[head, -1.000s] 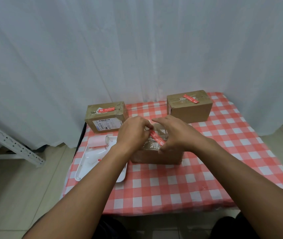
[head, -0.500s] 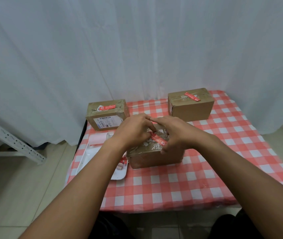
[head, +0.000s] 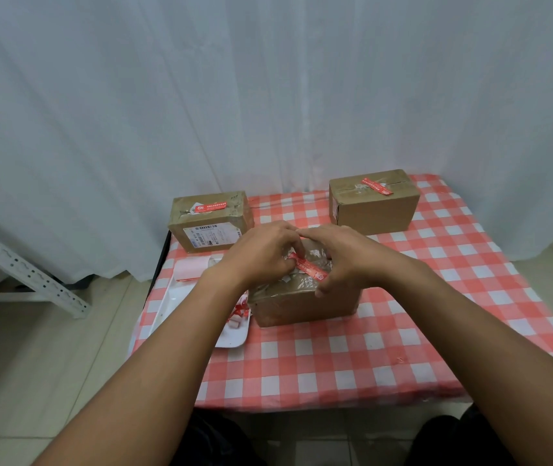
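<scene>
A brown cardboard box wrapped in clear tape stands in the middle of the table. A red label strip lies slanted across its top. My left hand sits over the box's left top, its curled fingertips pinching the left end of the label. My right hand arches over the right top, holding the box with its thumb at the label's right end by the front edge. The fingertips of both hands meet at the box's far side. Most of the box top is hidden.
A white tray with red and white paper scraps and a pink roll lies left of the box. Two more sealed boxes stand at the back: left and right. Red checked cloth covers the table. A metal rack leans at far left.
Both hands stay on the box. My left fingers have shifted onto the label's left end, and my right thumb has slid toward the label's right end at the front edge.
</scene>
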